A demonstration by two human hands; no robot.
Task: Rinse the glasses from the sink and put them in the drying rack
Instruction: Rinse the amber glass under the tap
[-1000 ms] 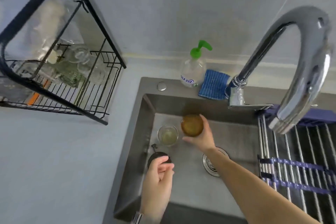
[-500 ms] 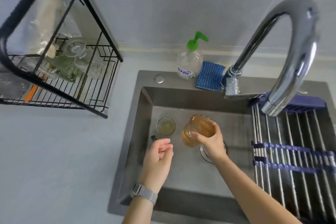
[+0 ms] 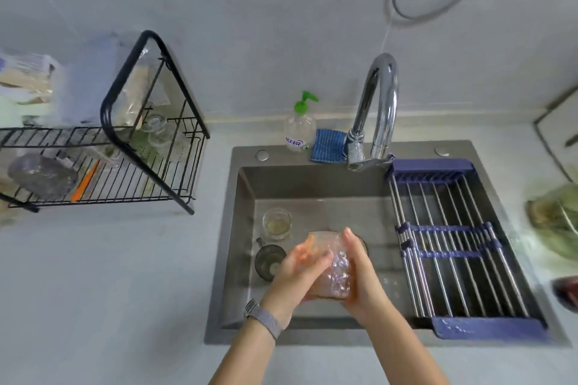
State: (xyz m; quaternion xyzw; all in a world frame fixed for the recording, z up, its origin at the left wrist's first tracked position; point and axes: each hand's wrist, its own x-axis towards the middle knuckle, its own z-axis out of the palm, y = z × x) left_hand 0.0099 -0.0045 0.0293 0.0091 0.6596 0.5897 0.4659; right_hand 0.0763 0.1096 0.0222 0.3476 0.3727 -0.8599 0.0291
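Note:
Over the grey sink (image 3: 244, 228) both hands hold a clear textured glass (image 3: 334, 269) lying on its side. My left hand (image 3: 297, 272) wraps it from the left, my right hand (image 3: 359, 272) from the right. On the sink floor stand a small clear glass (image 3: 277, 223) with yellowish liquid and, just below it, a dark glass cup with a handle (image 3: 268, 261). The black wire drying rack (image 3: 125, 166) stands on the counter at the left, with several glasses in it. No water runs from the chrome tap (image 3: 380, 109).
A roll-up rack with steel bars and blue ends (image 3: 453, 244) covers the sink's right side. A soap bottle with a green pump (image 3: 299, 128) and a blue cloth (image 3: 328, 147) sit behind the basin. A green object (image 3: 556, 219) lies on the right counter.
The right hand has brought the glass nearer and tipped it over. The left hand, free before, now holds the glass too. The view has pulled back and up.

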